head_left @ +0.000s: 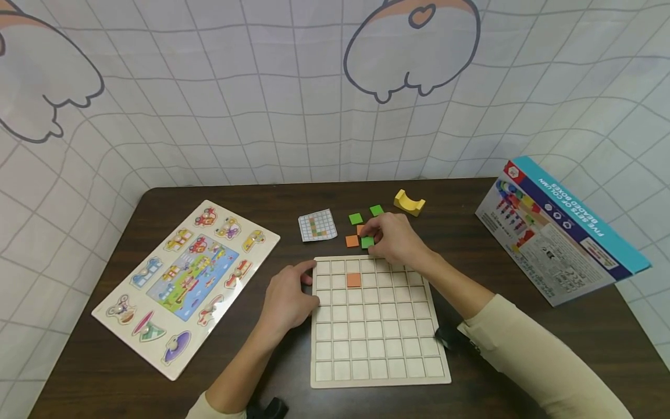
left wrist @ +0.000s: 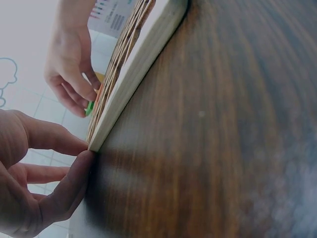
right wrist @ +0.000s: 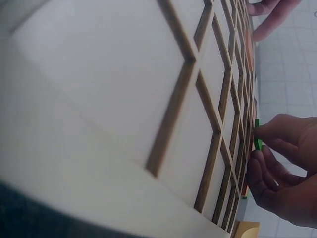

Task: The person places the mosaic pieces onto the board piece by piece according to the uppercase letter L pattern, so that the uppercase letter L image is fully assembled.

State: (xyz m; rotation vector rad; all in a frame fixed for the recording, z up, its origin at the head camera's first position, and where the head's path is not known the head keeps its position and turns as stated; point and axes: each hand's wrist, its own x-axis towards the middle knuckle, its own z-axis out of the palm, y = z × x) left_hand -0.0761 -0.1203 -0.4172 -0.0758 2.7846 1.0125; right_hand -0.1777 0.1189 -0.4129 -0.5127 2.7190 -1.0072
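A pale wooden grid board (head_left: 380, 381) lies on the table with one orange tile (head_left: 353, 280) in its upper rows. My left hand (head_left: 288, 297) holds the board's left edge near the far corner with thumb and fingers; the left wrist view shows the fingertips at that edge. Just past the far edge, my right hand (head_left: 395, 237) pinches a green square tile (right wrist: 258, 135) between thumb and fingers. Close to it lie two more green tiles (head_left: 356, 219) and orange tiles (head_left: 352, 241), one partly hidden by the fingers.
A small pattern card (head_left: 317, 226) lies beyond the board. A yellow arch block (head_left: 409, 203) sits at the back. On the left is a picture puzzle board (head_left: 191, 279); on the right stands a printed box (head_left: 555, 233). A grid-patterned curtain (head_left: 251, 105) hangs behind the table.
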